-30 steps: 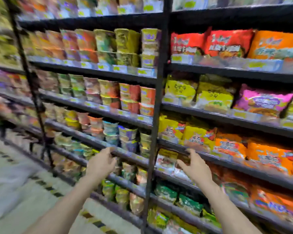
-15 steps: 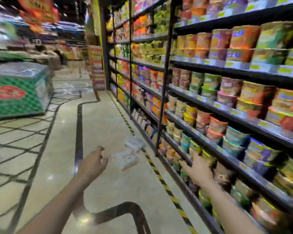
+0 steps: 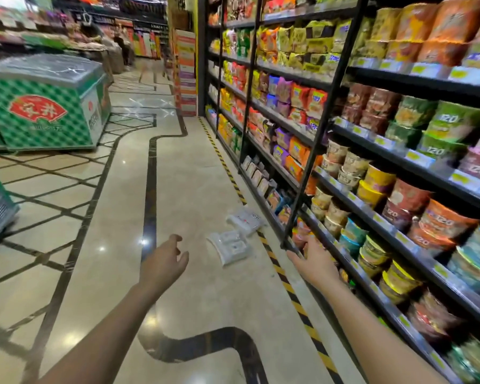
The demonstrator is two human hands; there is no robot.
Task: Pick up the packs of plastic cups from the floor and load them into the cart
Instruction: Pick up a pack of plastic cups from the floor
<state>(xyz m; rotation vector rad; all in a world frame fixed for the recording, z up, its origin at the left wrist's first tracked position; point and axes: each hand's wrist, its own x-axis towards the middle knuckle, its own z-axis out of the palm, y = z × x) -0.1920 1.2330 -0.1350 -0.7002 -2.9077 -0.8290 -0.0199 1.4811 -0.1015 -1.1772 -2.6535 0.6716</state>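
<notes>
Two clear packs of white plastic cups lie on the shiny floor ahead of me, close to the yellow-black floor stripe. The nearer pack (image 3: 231,247) lies flat. The farther pack (image 3: 245,220) lies just behind it, by the shelf foot. My left hand (image 3: 164,264) is stretched forward, empty, with loosely curled fingers, left of the nearer pack and short of it. My right hand (image 3: 315,260) is also stretched out and empty, fingers relaxed, over the stripe beside the lowest shelf. No cart is in view.
A tall black shelf rack (image 3: 308,167) full of noodle cups and snack bags runs along the right. A green chest freezer (image 3: 47,106) stands at the left, with another unit at the left edge. The aisle floor (image 3: 178,176) stretches ahead.
My view swung left from facing the shelves to looking down the aisle. The cup packs came into view and are now nearer. Both hands stayed raised and empty.
</notes>
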